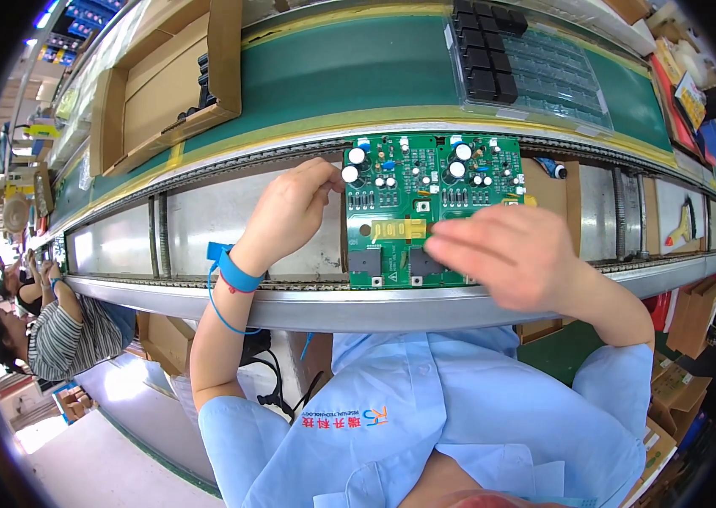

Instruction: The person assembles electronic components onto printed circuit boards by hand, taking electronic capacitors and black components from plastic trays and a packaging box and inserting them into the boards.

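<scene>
Circuit board [393,213]: I see it lying across the conveyor [544,311], green, with two matching halves side by side. The lower part of its right half is covered from me by the right hand [514,254].
Black square parts [366,261]: the left one is in plain view near the board's lower edge; the other is partly hidden behind the right fingertips.
Yellow strip [398,229]: in view on the board, just beside the right fingertips.
Left rim of my view: a person in a striped shirt [79,339] is small and bent by the lens.
Left-hand grip: on the left hand [290,210], thumb and fingers curl close together at the board's upper left edge, beside a white-topped cylinder [349,173]. I cannot tell whether they pinch anything or only touch the edge.
Right-hand grip: blurred, fingers stretched out together over the board, thumb hard to make out. I cannot tell how far open it is, or whether it holds or touches a part.
Far bench: a clear tray [557,76] partly filled with black blocks [489,63].
</scene>
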A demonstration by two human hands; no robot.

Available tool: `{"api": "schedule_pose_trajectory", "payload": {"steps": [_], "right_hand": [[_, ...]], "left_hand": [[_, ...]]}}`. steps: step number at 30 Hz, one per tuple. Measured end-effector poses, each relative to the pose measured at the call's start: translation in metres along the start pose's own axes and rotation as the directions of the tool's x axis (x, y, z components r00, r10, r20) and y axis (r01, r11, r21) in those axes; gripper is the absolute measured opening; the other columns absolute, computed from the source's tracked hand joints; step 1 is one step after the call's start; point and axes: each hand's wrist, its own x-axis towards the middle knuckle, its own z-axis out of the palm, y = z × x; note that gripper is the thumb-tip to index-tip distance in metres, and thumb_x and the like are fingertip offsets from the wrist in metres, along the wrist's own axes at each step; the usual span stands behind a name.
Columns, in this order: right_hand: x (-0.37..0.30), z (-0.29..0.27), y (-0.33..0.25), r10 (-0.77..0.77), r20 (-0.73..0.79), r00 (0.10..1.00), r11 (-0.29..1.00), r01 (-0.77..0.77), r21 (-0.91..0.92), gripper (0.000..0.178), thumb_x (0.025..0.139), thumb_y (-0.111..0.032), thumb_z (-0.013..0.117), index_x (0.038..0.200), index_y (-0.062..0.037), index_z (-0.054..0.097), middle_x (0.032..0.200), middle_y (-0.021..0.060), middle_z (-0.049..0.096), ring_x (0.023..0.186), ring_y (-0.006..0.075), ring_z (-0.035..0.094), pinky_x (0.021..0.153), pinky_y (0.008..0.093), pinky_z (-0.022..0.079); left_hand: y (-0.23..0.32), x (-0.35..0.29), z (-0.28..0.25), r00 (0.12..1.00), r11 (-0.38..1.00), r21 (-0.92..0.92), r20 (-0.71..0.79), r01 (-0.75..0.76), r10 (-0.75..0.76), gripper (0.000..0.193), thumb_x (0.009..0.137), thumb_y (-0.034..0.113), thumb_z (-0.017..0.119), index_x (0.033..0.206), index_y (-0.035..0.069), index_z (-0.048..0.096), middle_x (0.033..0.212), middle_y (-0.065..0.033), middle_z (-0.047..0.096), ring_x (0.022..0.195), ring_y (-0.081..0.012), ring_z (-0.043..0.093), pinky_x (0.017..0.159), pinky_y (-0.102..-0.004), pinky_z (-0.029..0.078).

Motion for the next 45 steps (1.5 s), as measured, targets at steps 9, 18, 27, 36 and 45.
{"api": "schedule_pose_trajectory", "payload": {"steps": [9, 18, 27, 36, 45], "right_hand": [[0.018, 0.042, -0.046, -0.165, 0.323, 0.932, 0.977, 0.199, -0.076, 0.033, 0.076, -0.014, 0.057, 0.105, 0.0005, 0.062, 0.086, 0.0084, 0.063, 0.083, 0.0198, 0.061, 0.089, 0.0356, 0.045], [0.003, 0.028, -0.027, 0.258, 0.640, 0.724, 0.916, 0.028, -0.400, 0.010, 0.073, -0.014, 0.059, 0.071, -0.0056, 0.063, 0.064, 0.0042, 0.062, 0.067, 0.0190, 0.060, 0.081, 0.0347, 0.039], [-0.042, -0.013, 0.000, 0.465, 0.483, 0.742, 0.830, -0.176, -0.529, 0.007, 0.073, -0.012, 0.058, 0.070, -0.0047, 0.059, 0.061, 0.0082, 0.061, 0.064, 0.0202, 0.061, 0.075, 0.0345, 0.038], [-0.099, -0.057, 0.034, 0.726, 0.325, 0.606, 0.613, -0.357, -0.704, 0.003, 0.072, -0.009, 0.057, 0.071, -0.0070, 0.060, 0.063, 0.0088, 0.062, 0.066, 0.0221, 0.063, 0.074, 0.0343, 0.039], [-0.161, -0.099, 0.076, 0.870, 0.130, 0.475, 0.384, -0.489, -0.783, 0.007, 0.066, -0.004, 0.058, 0.072, -0.0067, 0.061, 0.065, 0.0119, 0.063, 0.067, 0.0281, 0.063, 0.072, 0.0371, 0.041]], "left_hand": [[0.033, 0.027, 0.031, 0.996, 0.995, -0.085, 0.068, -0.050, 0.056, 0.012, 0.085, -0.001, 0.049, 0.093, -0.002, 0.058, 0.092, -0.0174, 0.061, 0.087, -0.0366, 0.060, 0.074, -0.0410, 0.048], [0.063, 0.067, 0.059, 0.948, 0.968, -0.047, 0.199, -0.245, 0.249, 0.015, 0.086, 0.004, 0.051, 0.098, -0.001, 0.058, 0.098, -0.0183, 0.058, 0.091, -0.0377, 0.058, 0.077, -0.0428, 0.047], [0.063, 0.061, 0.058, 0.939, 0.963, -0.120, 0.223, -0.240, 0.262, 0.031, 0.084, 0.004, 0.059, 0.115, 0.002, 0.055, 0.102, -0.0141, 0.059, 0.087, -0.0282, 0.059, 0.075, -0.0344, 0.049], [0.049, 0.036, 0.027, 0.955, 0.994, -0.096, 0.289, -0.043, 0.069, 0.024, 0.086, 0.003, 0.059, 0.109, 0.000, 0.058, 0.097, -0.0142, 0.059, 0.085, -0.0264, 0.062, 0.075, -0.0331, 0.052], [0.051, 0.033, 0.025, 0.956, 0.995, -0.062, 0.280, -0.076, 0.091, 0.025, 0.086, 0.004, 0.059, 0.110, -0.001, 0.058, 0.098, -0.0138, 0.061, 0.085, -0.0236, 0.063, 0.074, -0.0323, 0.052]]}}
